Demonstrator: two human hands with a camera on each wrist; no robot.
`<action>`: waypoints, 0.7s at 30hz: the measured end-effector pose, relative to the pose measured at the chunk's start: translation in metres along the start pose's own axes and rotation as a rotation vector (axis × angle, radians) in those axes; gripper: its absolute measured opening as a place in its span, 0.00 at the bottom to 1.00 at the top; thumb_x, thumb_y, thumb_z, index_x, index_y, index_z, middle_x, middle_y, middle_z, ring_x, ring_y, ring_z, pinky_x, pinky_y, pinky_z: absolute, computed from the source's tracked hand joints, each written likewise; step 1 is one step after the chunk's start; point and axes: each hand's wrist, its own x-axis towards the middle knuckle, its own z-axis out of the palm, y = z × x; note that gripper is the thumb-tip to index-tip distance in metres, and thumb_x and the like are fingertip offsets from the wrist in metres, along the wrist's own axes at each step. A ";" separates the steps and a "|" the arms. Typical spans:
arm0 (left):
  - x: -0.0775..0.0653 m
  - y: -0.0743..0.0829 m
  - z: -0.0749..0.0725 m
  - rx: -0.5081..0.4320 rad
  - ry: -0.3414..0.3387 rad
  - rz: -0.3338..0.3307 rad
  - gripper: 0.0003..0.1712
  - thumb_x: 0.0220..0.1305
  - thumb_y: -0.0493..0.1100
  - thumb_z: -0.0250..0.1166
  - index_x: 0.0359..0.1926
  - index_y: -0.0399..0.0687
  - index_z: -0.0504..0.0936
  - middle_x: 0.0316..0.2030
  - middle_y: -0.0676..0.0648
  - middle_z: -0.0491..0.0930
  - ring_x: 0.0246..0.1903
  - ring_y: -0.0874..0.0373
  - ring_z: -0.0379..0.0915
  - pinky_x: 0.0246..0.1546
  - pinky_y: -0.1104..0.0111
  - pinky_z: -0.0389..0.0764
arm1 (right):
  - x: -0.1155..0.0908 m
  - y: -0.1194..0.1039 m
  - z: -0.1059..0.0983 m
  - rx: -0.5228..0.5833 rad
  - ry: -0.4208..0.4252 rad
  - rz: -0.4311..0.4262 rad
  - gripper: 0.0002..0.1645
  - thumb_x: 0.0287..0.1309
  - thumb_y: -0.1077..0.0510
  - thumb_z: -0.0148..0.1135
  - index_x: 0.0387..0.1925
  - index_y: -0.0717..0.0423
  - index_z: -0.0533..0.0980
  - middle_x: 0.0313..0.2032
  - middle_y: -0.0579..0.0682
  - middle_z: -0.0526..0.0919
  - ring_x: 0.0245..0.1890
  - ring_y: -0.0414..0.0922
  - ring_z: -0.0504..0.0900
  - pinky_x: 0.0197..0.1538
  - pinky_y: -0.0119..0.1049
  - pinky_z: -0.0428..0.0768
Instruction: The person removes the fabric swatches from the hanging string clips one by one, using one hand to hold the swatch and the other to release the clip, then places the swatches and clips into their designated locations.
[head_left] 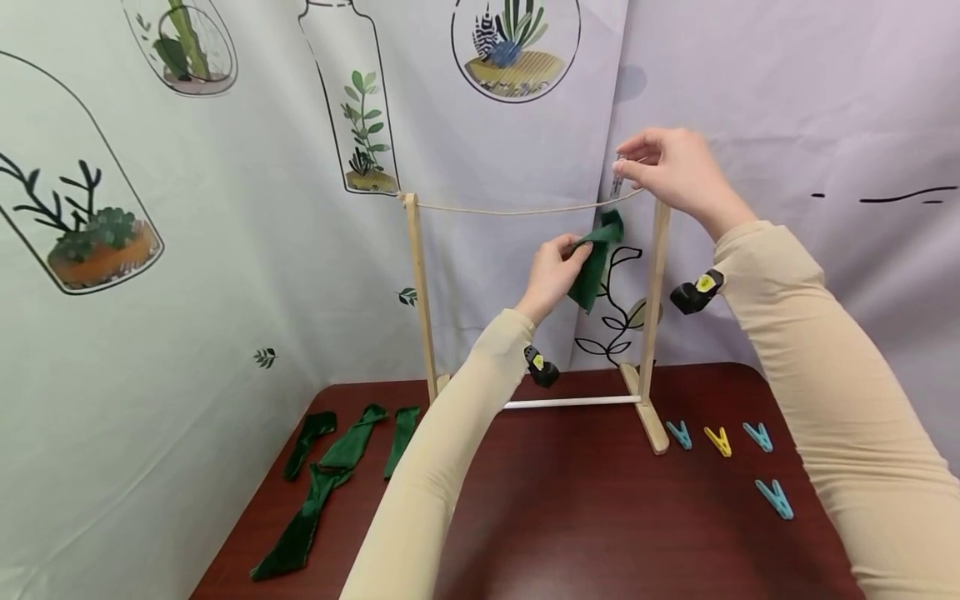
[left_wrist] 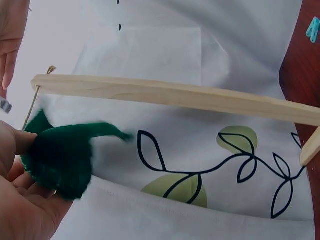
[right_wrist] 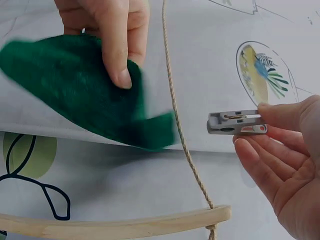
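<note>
Between thumb and fingers my left hand pinches a green velvet strip, which hangs folded just under the string. The string runs between the two upright posts of a wooden frame. Above the string's right end, my right hand holds a grey clothespin by its handle end. In the right wrist view the clothespin's tip points toward the string, apart from it. One end of the strip comes right up beside the string there.
Several green strips lie at the table's left. Blue clothespins and a yellow clothespin lie on the right, near the frame's foot. A white rod joins the frame's base. Printed cloth hangs behind the table.
</note>
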 end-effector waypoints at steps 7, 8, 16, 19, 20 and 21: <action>-0.007 -0.007 -0.018 0.080 -0.073 -0.002 0.12 0.73 0.45 0.63 0.47 0.42 0.87 0.39 0.48 0.88 0.33 0.61 0.80 0.36 0.70 0.80 | -0.007 0.008 -0.002 0.051 -0.041 0.037 0.33 0.70 0.46 0.59 0.66 0.64 0.72 0.60 0.67 0.77 0.29 0.25 0.79 0.40 0.23 0.74; -0.009 -0.008 -0.021 0.103 -0.092 -0.002 0.12 0.72 0.45 0.64 0.47 0.42 0.87 0.39 0.48 0.88 0.33 0.60 0.81 0.36 0.70 0.79 | -0.008 0.010 -0.002 0.055 -0.046 0.040 0.33 0.70 0.46 0.59 0.66 0.65 0.72 0.60 0.67 0.77 0.29 0.25 0.79 0.40 0.23 0.74; -0.029 -0.022 -0.048 0.257 -0.298 -0.110 0.13 0.70 0.46 0.66 0.48 0.43 0.88 0.45 0.46 0.87 0.44 0.57 0.82 0.44 0.69 0.80 | -0.027 0.039 0.000 0.034 -0.081 0.073 0.35 0.68 0.44 0.62 0.65 0.65 0.73 0.58 0.67 0.79 0.28 0.26 0.81 0.38 0.21 0.72; -0.037 -0.031 -0.062 0.278 -0.300 -0.138 0.14 0.70 0.46 0.66 0.48 0.42 0.88 0.47 0.45 0.86 0.47 0.55 0.82 0.49 0.65 0.80 | -0.035 0.049 0.002 0.021 -0.087 0.083 0.36 0.67 0.42 0.63 0.64 0.64 0.74 0.58 0.66 0.80 0.29 0.26 0.82 0.38 0.22 0.72; -0.039 -0.034 -0.067 0.287 -0.292 -0.143 0.14 0.70 0.46 0.66 0.48 0.42 0.88 0.47 0.45 0.86 0.48 0.55 0.81 0.50 0.64 0.80 | -0.037 0.051 0.003 0.021 -0.089 0.089 0.36 0.67 0.42 0.64 0.64 0.64 0.75 0.57 0.66 0.80 0.29 0.27 0.82 0.38 0.22 0.72; -0.042 -0.037 -0.072 0.293 -0.283 -0.150 0.14 0.70 0.46 0.66 0.49 0.42 0.88 0.47 0.45 0.86 0.48 0.55 0.81 0.50 0.63 0.79 | -0.039 0.053 0.003 0.019 -0.093 0.095 0.36 0.66 0.41 0.64 0.64 0.63 0.75 0.57 0.65 0.80 0.29 0.27 0.82 0.38 0.23 0.72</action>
